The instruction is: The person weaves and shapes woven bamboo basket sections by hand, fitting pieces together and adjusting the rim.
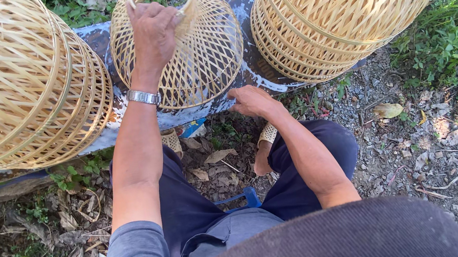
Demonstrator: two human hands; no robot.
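A dome-shaped woven bamboo basket point(203, 54) stands upside down in front of me on a blue-and-white sheet point(260, 76). My left hand point(153, 35), with a metal watch on the wrist, grips the narrow ring at the basket's top. My right hand point(250, 100) rests at the basket's lower rim, fingers touching the weave near the sheet's edge. I sit with knees apart in dark trousers.
A stack of similar bamboo baskets point(8, 88) lies at the left and another stack point(337, 6) at the right. Gravel, dry leaves and grass point(454, 31) cover the ground. A blue stool edge point(244, 196) shows between my legs.
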